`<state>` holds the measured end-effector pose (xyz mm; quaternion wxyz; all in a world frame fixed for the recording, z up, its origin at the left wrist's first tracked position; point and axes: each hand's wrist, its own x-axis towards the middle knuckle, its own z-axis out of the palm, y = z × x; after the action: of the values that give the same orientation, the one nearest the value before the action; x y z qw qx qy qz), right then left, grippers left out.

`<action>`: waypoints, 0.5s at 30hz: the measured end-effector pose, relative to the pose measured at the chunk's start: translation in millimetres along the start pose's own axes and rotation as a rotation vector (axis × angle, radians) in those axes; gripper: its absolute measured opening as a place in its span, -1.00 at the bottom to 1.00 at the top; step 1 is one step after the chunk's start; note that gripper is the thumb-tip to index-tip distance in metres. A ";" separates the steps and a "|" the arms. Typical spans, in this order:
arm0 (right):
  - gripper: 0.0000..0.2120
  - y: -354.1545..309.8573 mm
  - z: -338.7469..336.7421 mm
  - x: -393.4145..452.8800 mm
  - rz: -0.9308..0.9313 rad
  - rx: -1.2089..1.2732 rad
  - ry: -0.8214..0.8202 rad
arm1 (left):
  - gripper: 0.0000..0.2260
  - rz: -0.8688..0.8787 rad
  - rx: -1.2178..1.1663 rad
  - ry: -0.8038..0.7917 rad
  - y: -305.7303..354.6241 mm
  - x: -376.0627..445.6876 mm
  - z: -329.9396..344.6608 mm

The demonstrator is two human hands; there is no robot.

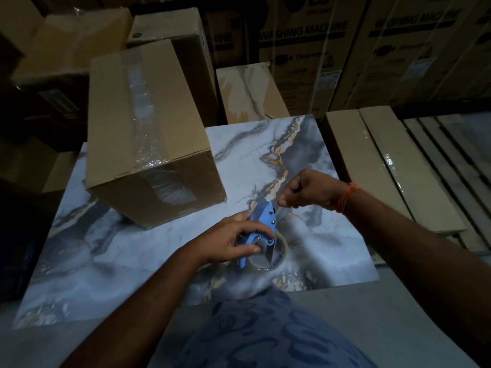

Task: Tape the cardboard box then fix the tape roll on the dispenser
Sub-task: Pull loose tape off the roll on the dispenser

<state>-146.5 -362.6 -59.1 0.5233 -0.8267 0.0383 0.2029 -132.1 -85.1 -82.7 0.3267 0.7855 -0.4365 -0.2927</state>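
Observation:
A brown cardboard box (148, 134) stands on the marble-patterned slab (313, 160), with clear tape running along its top seam and down its near face. In front of it lies a blue tape dispenser (263, 221) with a clear tape roll (276, 253) mounted at its lower end. My left hand (233, 240) grips the dispenser body from the left. My right hand (310, 189) is closed in a pinch just beyond the dispenser's nose, apparently on the tape end, though the clear tape itself is too faint to make out.
Stacked cardboard cartons fill the back, some printed "washing machine". Long flat cartons (385, 168) lie along the slab's right edge. A second marble slab (247, 94) leans behind the box. My patterned clothing (265, 330) shows at the bottom.

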 end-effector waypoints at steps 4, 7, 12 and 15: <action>-0.88 2.3 -12.5 1.6 0.022 0.066 0.034 | -0.70 0.009 0.043 -0.065 0.6 4.7 -7.6; -0.91 6.9 -35.3 -2.1 0.023 0.093 0.088 | -0.69 0.009 0.067 -0.131 -5.5 -2.3 -8.1; -0.90 18.7 -45.6 -10.2 0.020 0.092 0.140 | -0.68 0.017 0.124 -0.156 -10.7 -2.9 -12.8; -0.94 25.2 -42.7 -12.9 0.016 0.141 0.176 | -0.68 0.017 0.181 -0.168 -12.5 -1.6 -21.2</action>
<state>-152.7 -413.4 -59.9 0.5731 -0.8022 0.1048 0.1304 -110.8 -73.2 -78.9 0.2190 0.7808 -0.4937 -0.3141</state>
